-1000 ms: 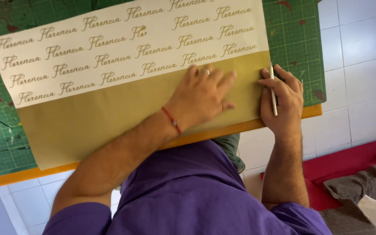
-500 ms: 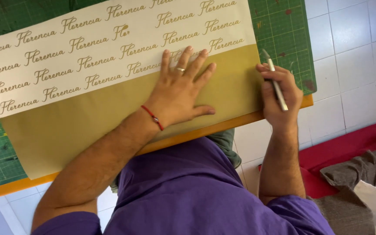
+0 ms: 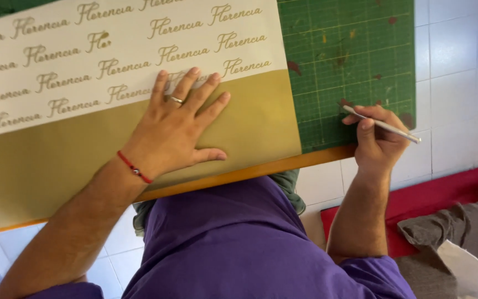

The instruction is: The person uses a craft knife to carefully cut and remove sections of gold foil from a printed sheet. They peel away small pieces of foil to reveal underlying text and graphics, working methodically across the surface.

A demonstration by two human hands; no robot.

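Note:
A gold vinyl sheet (image 3: 250, 119) lies on a green cutting mat (image 3: 355, 66). Its upper part is white backing (image 3: 112, 33) with rows of gold script lettering left on it. My left hand (image 3: 175, 124) lies flat on the sheet, fingers spread across the border between gold and white; it wears a ring and a red wrist cord. My right hand (image 3: 377, 135) hovers over the mat's lower right corner, off the sheet, and grips a thin silver tool (image 3: 383, 124) like a pen.
The mat rests on a board with an orange edge (image 3: 261, 171). Below is a white tiled floor (image 3: 460, 66), a red mat (image 3: 449, 188) and grey cloth (image 3: 449, 227) at lower right. My purple shirt (image 3: 239, 243) fills the bottom.
The sheet has slid left on the mat under my left hand. My right hand with the tool has come off the sheet's right edge onto the bare green mat.

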